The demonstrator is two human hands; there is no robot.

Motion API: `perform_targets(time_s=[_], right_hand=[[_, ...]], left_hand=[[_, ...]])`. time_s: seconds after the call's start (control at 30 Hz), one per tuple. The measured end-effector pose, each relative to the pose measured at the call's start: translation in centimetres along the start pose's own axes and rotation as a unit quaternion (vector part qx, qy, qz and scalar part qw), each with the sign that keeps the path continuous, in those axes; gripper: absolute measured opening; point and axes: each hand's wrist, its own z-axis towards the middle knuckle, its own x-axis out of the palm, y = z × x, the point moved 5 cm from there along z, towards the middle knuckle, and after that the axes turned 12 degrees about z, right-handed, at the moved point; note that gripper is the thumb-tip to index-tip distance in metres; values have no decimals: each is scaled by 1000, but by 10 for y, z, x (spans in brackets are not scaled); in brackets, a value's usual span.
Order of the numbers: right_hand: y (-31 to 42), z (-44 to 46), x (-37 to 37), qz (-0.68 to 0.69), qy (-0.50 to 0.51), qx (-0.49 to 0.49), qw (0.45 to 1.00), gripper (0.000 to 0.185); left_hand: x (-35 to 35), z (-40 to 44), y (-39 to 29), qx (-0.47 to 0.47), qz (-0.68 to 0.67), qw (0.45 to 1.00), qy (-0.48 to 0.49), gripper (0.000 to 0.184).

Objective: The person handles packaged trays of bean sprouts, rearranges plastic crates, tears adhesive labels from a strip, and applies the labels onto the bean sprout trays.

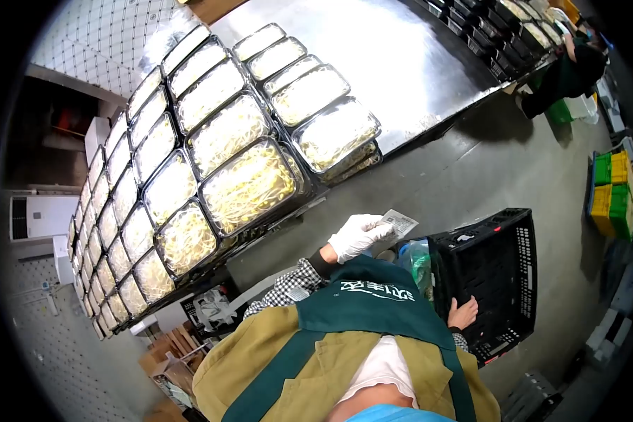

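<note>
My left hand (359,236), in a white glove, pinches a small printed label (401,223) in front of the green apron (383,295). My bare right hand (463,314) is at the near side of a black plastic crate (529,271), with its fingers stretched out and apart. Whether the fingertips touch the crate's inside is unclear. Beyond my left hand, clear-lidded black trays of bean sprouts (250,186) stand stacked in rows along a metal table. A clear and green plastic bag (420,266) lies between the apron and the crate.
The metal table (408,112) runs toward the back right, where black crates (482,35) are stacked and a person (573,70) stands. Yellow and green crates (613,186) sit on the floor at the right. Cardboard boxes (172,359) stand at the lower left.
</note>
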Motion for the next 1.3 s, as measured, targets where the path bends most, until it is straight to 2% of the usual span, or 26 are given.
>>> perform_targets(time_s=[0.03, 0.13, 0.2, 0.33, 0.47, 0.53, 0.6, 0.67, 0.73, 0.87, 0.9, 1.0, 1.07, 1.13, 1.17, 1.2, 1.27, 1.3], right_hand=[[14, 8, -4, 18, -38, -53, 998, 65], [90, 41, -29, 124, -70, -161, 977, 59], [146, 64, -35, 226, -45, -194, 954, 56], [266, 112, -44, 321, -2, -293, 901, 48], [399, 148, -70, 437, 28, -383, 813, 34], [459, 169, -72, 447, 42, -432, 782, 30], [521, 183, -79, 456, 80, -447, 765, 32], [574, 196, -67, 435, 91, -451, 774, 42], [615, 197, -62, 394, 171, -406, 807, 51], [648, 183, -48, 335, 241, -403, 817, 51], [652, 187, -38, 371, 230, -412, 800, 46], [653, 184, -35, 442, 299, -420, 734, 42], [652, 184, -41, 452, 286, -432, 726, 36], [655, 187, -29, 466, 284, -441, 713, 34], [652, 190, -38, 484, 300, -435, 697, 31], [650, 193, -53, 503, 317, -434, 677, 28], [651, 205, -92, 484, 261, -484, 680, 23], [651, 210, -121, 489, 236, -515, 663, 19]], left_hand=[[-7, 1, 1, 5, -15, 1000, -6, 30], [-21, 9, 9, 13, -44, 999, -27, 29], [-27, 9, 11, -3, -35, 999, -41, 29], [-36, 3, 15, 15, -8, 998, -57, 27], [-48, -8, 18, 16, 4, 995, -98, 29], [-53, -13, 16, 9, 38, 993, -109, 27], [-57, -15, 13, 3, 45, 992, -119, 26], [-61, -16, 11, 12, 109, 985, -134, 24], [-60, -12, 11, 23, 162, 975, -150, 23], [-65, -9, 11, 44, 170, 959, -222, 22], [-66, -7, 8, 45, 172, 956, -235, 22], [-72, -2, -8, 37, 203, 942, -266, 22], [-76, 6, -19, 21, 152, 949, -277, 21], [-79, 11, -26, 48, 156, 942, -292, 25], [-79, 19, -18, 43, 204, 936, -284, 27], [-75, 23, -11, 47, 104, 952, -285, 29], [-76, 18, -22, 54, 148, 940, -303, 29], [-75, 15, -17, 43, 146, 939, -310, 29]])
